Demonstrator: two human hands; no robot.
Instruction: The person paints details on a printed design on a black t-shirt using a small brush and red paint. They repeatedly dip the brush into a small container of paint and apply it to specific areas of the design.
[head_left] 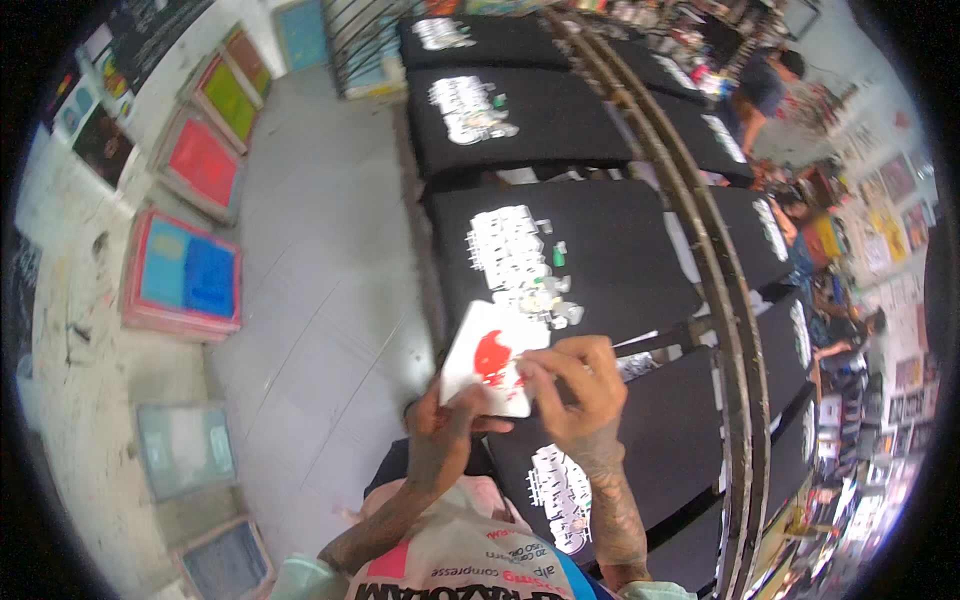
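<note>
My left hand (pixel 440 430) grips the lower left edge of a flat white rectangular board (pixel 465 350), its thumb lying on the face. A smeared red patch of what looks like paint (pixel 490 355) covers the board's middle. At the board's right edge, my right hand (pixel 585 390) has its fingers drawn together in a pinch. Whatever sits between those fingertips is too small and blurred to make out. Just beyond the board, a black fabric-covered panel (pixel 610 250) carries a white print (pixel 505 245) with pale, greyish and green patches at its near end.
Similar black panels stretch away in rows, with a long metal rail (pixel 690 190) between them. Framed printing screens (pixel 185 265) lean along the left wall beside a grey tiled floor (pixel 310 250). Several people, one in dark clothing (pixel 760 90), are at the far right.
</note>
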